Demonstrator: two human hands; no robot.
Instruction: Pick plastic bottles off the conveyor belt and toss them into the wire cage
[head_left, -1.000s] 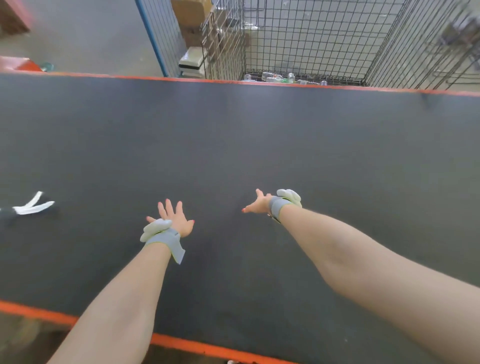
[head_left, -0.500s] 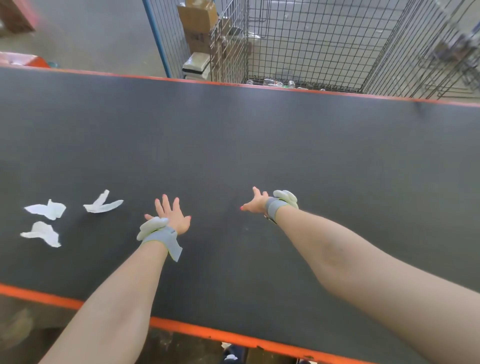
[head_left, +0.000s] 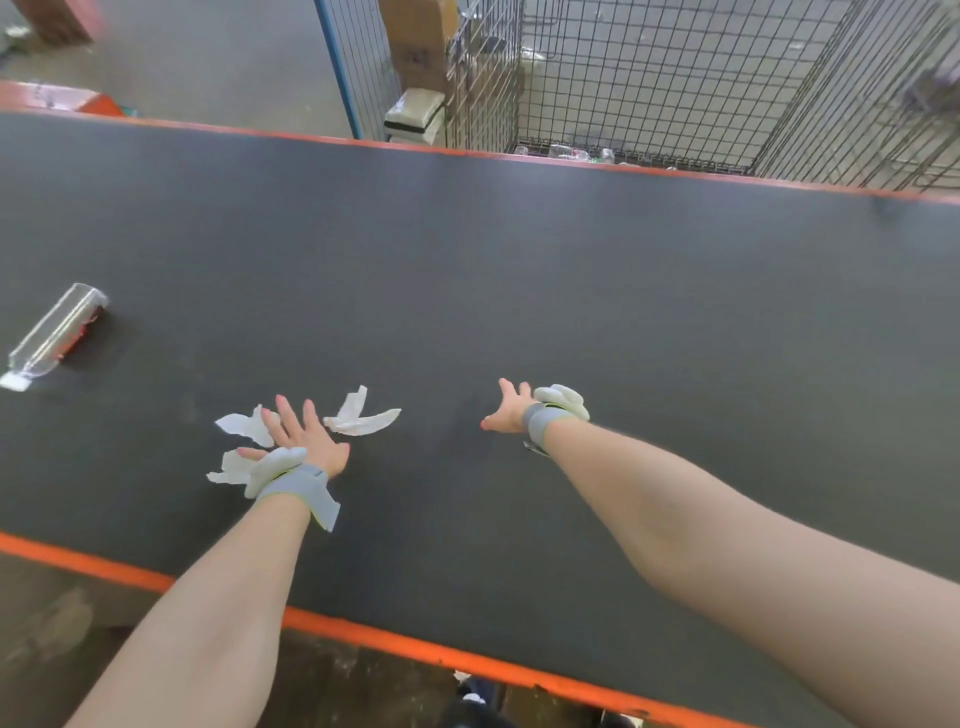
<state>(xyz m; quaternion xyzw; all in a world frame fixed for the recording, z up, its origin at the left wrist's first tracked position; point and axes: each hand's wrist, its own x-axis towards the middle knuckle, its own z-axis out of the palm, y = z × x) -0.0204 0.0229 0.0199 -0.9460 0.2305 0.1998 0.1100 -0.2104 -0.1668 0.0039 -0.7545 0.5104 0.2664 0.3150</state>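
Observation:
A clear plastic bottle (head_left: 54, 332) with a red label lies on its side at the far left of the dark conveyor belt (head_left: 571, 291). My left hand (head_left: 304, 436) hovers over the belt with fingers spread, holding nothing, well to the right of the bottle. My right hand (head_left: 509, 413) reaches out mid-belt, fingers straight and empty. Both wrists wear grey straps. Beyond the belt's far edge stands the wire cage (head_left: 649, 83), with a few clear bottles (head_left: 576, 153) on its floor.
Three torn white paper scraps (head_left: 361, 415) lie on the belt around my left hand. Orange rails edge the belt near and far. A cardboard box (head_left: 415, 47) and a blue post (head_left: 337, 67) stand left of the cage.
The belt has carried the white scraps rightward to my left hand. A clear bottle has come into view at the far left. Both hands have stayed about where they were.

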